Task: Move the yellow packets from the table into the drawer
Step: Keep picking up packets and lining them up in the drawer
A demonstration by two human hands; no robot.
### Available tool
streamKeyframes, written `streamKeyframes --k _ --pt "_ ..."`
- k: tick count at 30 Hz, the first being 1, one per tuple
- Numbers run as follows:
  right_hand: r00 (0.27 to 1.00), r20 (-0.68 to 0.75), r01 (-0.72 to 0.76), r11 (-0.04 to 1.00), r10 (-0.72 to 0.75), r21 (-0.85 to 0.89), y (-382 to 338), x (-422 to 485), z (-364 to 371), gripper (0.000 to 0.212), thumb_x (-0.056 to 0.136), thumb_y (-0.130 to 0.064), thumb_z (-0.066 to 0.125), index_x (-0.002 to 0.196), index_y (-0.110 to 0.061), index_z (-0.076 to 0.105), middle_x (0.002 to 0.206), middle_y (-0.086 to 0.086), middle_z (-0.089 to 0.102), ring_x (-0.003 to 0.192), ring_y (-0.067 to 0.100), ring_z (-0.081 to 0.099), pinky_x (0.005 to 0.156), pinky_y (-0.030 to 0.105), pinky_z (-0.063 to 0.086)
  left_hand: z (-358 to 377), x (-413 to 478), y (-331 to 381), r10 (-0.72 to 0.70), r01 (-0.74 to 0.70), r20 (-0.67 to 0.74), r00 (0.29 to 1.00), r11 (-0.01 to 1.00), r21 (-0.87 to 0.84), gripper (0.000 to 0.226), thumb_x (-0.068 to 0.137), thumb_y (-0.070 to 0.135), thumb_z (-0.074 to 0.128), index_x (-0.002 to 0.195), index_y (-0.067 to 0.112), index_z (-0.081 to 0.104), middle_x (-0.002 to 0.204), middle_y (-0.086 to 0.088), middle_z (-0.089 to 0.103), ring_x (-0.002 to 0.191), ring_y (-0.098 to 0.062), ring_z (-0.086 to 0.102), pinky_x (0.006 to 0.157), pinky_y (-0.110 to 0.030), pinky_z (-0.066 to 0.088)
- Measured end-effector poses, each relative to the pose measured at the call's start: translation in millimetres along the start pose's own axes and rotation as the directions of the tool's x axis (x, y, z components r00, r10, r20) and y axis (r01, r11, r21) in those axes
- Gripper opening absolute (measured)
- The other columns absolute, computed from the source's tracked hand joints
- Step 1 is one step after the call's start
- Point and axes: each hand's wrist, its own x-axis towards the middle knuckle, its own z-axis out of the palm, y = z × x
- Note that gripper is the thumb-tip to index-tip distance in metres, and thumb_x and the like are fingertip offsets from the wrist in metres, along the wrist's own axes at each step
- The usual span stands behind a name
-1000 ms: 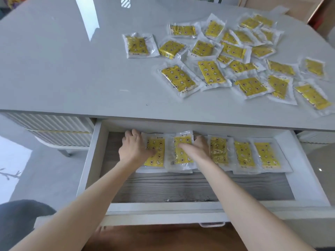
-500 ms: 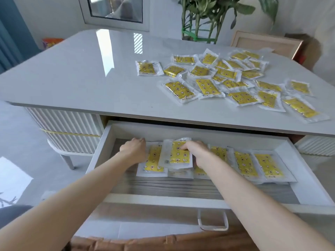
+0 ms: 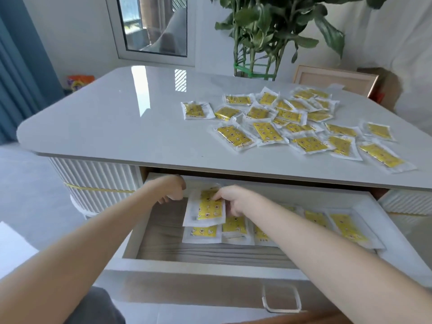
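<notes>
1. Daylight from a window (image 3: pixel 152 26) and a leafy plant (image 3: pixel 268 31) back the grey table (image 3: pixel 117 127), whose drawer (image 3: pixel 210 265) stands pulled out toward the near side.
2. On the tabletop's far right lies a loose spread of yellow packets (image 3: pixel 234 137), roughly two dozen, some overlapping.
3. Inside the drawer, a row of packets (image 3: pixel 348 228) runs along the far wall from the middle to the right, with the wooden floor showing in front of it.
4. The right hand (image 3: pixel 236 202) pinches the lifted packet (image 3: pixel 208 210) at its far edge, holding it tilted just above the left end of that row.
5. The left hand (image 3: pixel 171 189) sits at the drawer's far left, fingers curled, just beside the lifted packet; whether it grips anything cannot be told.
6. By my judgement the job is in its early part: a handful are stowed, one is being settled, and most lie on the table.
</notes>
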Motion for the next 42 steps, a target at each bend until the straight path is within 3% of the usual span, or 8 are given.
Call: streamKeyframes --k 8,11,15,20,24,28,33,42 --pt "0.984 -0.091 0.152 0.988 -0.153 -0.018 25.3 26.6 20.5 0.051 0.077 -0.001 0.075 0.12 -0.001 0.048 0.117 0.016 0.062 0.084 0.024 0.069 0.07 0.03 0.059 10.4 7.5 -3.9 0.023 -0.025 0.013 1.0 0.977 0.209 0.049 0.092 0.004 0.04 0.14 0.012 0.043 0.136 -0.008 0.046 0.084 -0.024 0.054 0.052 -0.02 0.043" --pt "0.965 -0.114 0.211 0.957 -0.237 -0.2 23.4 19.6 3.4 0.047 0.08 -0.009 0.074 0.122 -0.005 0.054 0.119 0.011 0.061 0.082 0.023 0.071 0.062 0.022 0.058 13.3 5.4 3.3 0.034 -0.03 -0.011 0.999 0.964 0.263 0.053 0.092 0.004 0.042 0.144 0.012 0.038 0.137 -0.008 0.045 0.102 -0.023 0.057 0.069 -0.023 0.048" --pt "0.933 -0.056 0.305 0.867 -0.354 -0.394 16.7 -6.4 -17.0 0.032 0.086 -0.009 0.066 0.117 -0.011 0.064 0.114 0.007 0.064 0.086 0.019 0.07 0.075 0.028 0.06 18.0 -0.3 14.7 0.077 -0.066 -0.033 0.996 0.964 0.259 0.055 0.093 0.007 0.044 0.145 0.016 0.034 0.149 -0.005 0.037 0.129 -0.025 0.046 0.097 -0.027 0.045" --pt "0.876 0.092 0.409 0.629 -0.474 -0.661 23.1 -64.3 -41.7 0.022 0.089 -0.02 0.059 0.109 -0.019 0.068 0.095 -0.001 0.069 0.082 0.018 0.069 0.074 0.027 0.057 21.4 -21.7 30.7 0.168 -0.149 -0.11 0.98 0.974 0.169 0.046 0.092 0.023 0.052 0.138 0.021 0.046 0.14 0.0 0.049 0.122 -0.022 0.051 0.093 -0.029 0.046" --pt "0.788 0.012 0.422 0.526 -0.615 -0.738 48.8 -102.9 -62.0 0.019 0.091 -0.025 0.054 0.105 -0.026 0.066 0.09 -0.008 0.067 0.064 0.002 0.056 0.051 0.016 0.036 32.8 -50.2 44.3 0.207 -0.197 -0.257 0.944 0.978 0.064 0.039 0.092 0.027 0.047 0.132 0.027 0.05 0.13 0.002 0.058 0.115 -0.022 0.055 0.096 -0.037 0.048" --pt "0.725 -0.071 0.401 0.503 -0.685 -0.766 87.3 -121.7 -69.0 0.018 0.096 -0.029 0.05 0.108 -0.024 0.062 0.084 -0.016 0.061 0.055 -0.001 0.05 0.05 0.02 0.038 55.6 -79.3 56.6 0.224 -0.217 -0.37 0.902 0.974 0.063 0.036 0.096 0.027 0.042 0.132 0.028 0.048 0.129 0.004 0.057 0.112 -0.024 0.057 0.084 -0.031 0.045" --pt "0.482 -0.184 0.349 0.38 -0.857 -0.857 89.0 -116.2 -71.3 0.017 0.098 -0.028 0.047 0.102 -0.022 0.062 0.086 -0.009 0.07 0.072 0.012 0.064 0.057 0.028 0.051 75.3 -81.5 65.1 0.206 -0.182 -0.419 0.884 0.978 0.097 0.035 0.098 0.025 0.039 0.132 0.028 0.048 0.13 0.003 0.057 0.114 -0.026 0.056 0.081 -0.032 0.041" --pt "0.014 -0.375 0.438 0.343 -0.927 -0.831 64.0 -91.5 -84.2 0.007 0.09 -0.024 0.061 0.094 -0.019 0.062 0.07 -0.005 0.064 0.076 0.011 0.052 0.044 0.013 0.029 50.2 -70.4 70.2 0.229 -0.248 -0.396 0.889 0.969 0.003 0.028 0.095 0.027 0.043 0.118 0.03 0.059 0.116 0.007 0.065 0.103 -0.019 0.061 0.086 -0.031 0.05"
